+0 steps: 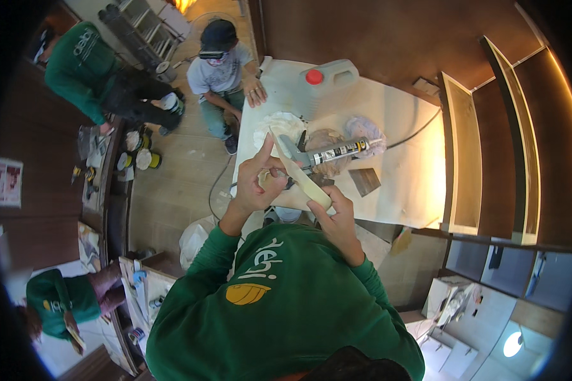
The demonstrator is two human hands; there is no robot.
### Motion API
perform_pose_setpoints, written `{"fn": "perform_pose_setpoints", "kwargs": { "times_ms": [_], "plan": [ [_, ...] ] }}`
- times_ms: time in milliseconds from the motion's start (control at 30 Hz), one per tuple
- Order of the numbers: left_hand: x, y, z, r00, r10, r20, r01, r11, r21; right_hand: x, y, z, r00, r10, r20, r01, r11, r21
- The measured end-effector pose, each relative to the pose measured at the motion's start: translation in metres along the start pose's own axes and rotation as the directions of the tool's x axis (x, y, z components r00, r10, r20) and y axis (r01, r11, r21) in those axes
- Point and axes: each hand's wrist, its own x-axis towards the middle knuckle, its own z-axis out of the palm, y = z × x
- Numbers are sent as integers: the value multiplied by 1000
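Over the near side of the covered table, my left hand (262,183) and my right hand (338,222) hold a cream tape (308,183) that looks like masking tape. My left fingers are closed on its upper part, where a narrow end points up. The right fingers and thumb pinch the wider, curved lower end, which partly hides whether a roll is there. Just beyond lies a caulking gun (302,156) loaded with a cartridge (340,152), its nozzle to the right. A small dark brown board (365,181) rests right of it.
White sheeting (397,184) covers the table, which carries a translucent jug (337,77) with a red cap, and a crumpled lilac bag (363,129). A co-worker (221,76) crouches at the far left corner, one hand on the table. Shelf frames (461,152) stand right.
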Motion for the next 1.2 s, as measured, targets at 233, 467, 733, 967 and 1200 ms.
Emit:
{"fn": "perform_pose_setpoints", "kwargs": {
  "times_ms": [233,467,733,967,1200],
  "plan": [
    [-13,3,21,964,246,-96,-193,904,382,0,-24,-32,987,45,154,-47,999,10],
    [-31,0,6,974,209,-86,-125,816,564,-4,-23,-67,977,-12,214,11,1000,6],
    [-55,4,5,950,139,-278,97,717,691,-1,-26,-57,967,-72,246,80,996,-26],
    [-77,-15,-50,414,-347,-842,456,879,-139,5,-24,-57,968,39,248,9,982,-189],
    [-105,-55,-8,482,-876,22,799,429,-421,8,-13,-38,979,-134,154,174,942,-287]
  ]
}}
